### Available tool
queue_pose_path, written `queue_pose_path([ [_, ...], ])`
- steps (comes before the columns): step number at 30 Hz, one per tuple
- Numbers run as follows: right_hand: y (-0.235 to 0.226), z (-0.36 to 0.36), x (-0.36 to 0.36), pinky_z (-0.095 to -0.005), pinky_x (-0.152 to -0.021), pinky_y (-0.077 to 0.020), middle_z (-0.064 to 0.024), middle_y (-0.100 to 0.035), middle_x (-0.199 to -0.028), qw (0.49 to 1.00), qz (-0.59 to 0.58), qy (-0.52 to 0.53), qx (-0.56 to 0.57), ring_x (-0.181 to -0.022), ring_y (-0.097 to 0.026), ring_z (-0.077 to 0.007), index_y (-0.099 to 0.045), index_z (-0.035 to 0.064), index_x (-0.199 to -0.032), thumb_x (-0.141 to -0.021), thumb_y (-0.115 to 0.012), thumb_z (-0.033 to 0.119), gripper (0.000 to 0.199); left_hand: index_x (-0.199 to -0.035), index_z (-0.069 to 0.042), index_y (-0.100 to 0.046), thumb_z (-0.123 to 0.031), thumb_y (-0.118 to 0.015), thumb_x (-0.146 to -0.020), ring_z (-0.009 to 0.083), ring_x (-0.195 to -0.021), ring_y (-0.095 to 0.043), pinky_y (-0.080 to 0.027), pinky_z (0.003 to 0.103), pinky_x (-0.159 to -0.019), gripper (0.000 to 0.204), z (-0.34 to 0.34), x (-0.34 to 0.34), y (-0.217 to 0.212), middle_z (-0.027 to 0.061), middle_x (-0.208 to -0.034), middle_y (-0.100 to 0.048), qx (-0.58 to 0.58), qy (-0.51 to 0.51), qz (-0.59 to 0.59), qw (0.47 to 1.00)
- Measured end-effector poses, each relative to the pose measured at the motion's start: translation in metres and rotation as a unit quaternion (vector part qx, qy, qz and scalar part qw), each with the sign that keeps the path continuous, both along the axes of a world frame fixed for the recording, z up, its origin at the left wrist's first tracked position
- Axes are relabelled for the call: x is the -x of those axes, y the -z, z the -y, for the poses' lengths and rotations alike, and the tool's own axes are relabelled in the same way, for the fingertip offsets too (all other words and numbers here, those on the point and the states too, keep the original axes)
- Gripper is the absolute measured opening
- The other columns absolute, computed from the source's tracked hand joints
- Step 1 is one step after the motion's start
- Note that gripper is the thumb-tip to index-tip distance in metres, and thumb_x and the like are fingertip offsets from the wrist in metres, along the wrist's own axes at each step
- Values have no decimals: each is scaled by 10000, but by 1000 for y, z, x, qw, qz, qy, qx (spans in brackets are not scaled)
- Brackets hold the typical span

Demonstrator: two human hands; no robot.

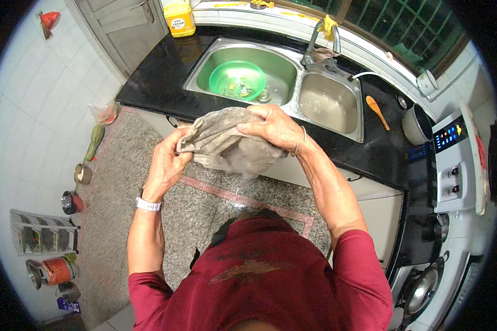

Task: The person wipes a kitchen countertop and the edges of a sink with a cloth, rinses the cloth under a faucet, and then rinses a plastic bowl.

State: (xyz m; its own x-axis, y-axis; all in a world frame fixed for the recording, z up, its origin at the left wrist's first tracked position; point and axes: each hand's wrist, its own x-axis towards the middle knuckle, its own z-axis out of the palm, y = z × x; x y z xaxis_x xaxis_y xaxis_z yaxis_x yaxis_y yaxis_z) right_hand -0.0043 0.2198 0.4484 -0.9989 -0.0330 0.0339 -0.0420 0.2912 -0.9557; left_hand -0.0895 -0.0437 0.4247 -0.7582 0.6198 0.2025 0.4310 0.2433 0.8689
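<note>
Kitchen sink (292, 118) below; left hand (165, 165) and right hand (273, 128) both grasp a crumpled grey cloth (226, 146) between them.

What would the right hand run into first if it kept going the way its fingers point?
The right hand points toward the person's left, across the grey cloth it grips. Going on, it would likely meet the left hand at the cloth's other end, though depth is unclear.

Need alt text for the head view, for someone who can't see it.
Both hands, left hand and right hand, grip a crumpled grey cloth in front of a steel double sink set in a black counter. A green basin sits in the left bowl.
</note>
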Motion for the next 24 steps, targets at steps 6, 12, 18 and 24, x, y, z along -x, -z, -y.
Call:
queue_pose_path([
  [6, 19, -8, -24, -391, -750, -486, -181, -657, -875, 968, 49, -113, -220, -851, -642, -259, -615, -2, -922, -769, -749, 355, 411, -1035, -45, -558, 43, -457, -834, 94, -848, -538, -448, 222, -747, 241, -8, 6, 20, 11, -952, -575, -173, -67, 185, 965],
  [12, 106, -40, -68, -381, -811, -476, -205, -637, -970, 969, 76, -41, -231, -913, -611, -284, -588, -1, -1037, -796, -715, 247, 369, -1009, -5, -543, 58, -434, -835, 105, -861, -518, -432, 243, -814, 215, -32, -8, 48, 25, -921, -559, -83, -17, 83, 993],
  [18, 92, -90, -137, -288, -763, -480, -66, -648, -922, 978, 40, 129, -162, -861, -583, -135, -622, 26, -1040, -828, -676, 53, 220, -1015, -20, -566, 104, -424, -810, 110, -880, -532, -445, 250, -809, 279, -98, -27, 56, 19, -922, -573, -69, 106, 95, 988],
  [24, -6, -160, -206, -278, -766, -488, -64, -656, -888, 931, 17, 318, -180, -837, -609, -131, -642, 10, -984, -806, -668, 27, 181, -1053, -25, -567, 99, -420, -792, 137, -903, -569, -459, 269, -803, 325, -213, -65, 7, 69, -947, -604, -98, 224, 55, 968],
])
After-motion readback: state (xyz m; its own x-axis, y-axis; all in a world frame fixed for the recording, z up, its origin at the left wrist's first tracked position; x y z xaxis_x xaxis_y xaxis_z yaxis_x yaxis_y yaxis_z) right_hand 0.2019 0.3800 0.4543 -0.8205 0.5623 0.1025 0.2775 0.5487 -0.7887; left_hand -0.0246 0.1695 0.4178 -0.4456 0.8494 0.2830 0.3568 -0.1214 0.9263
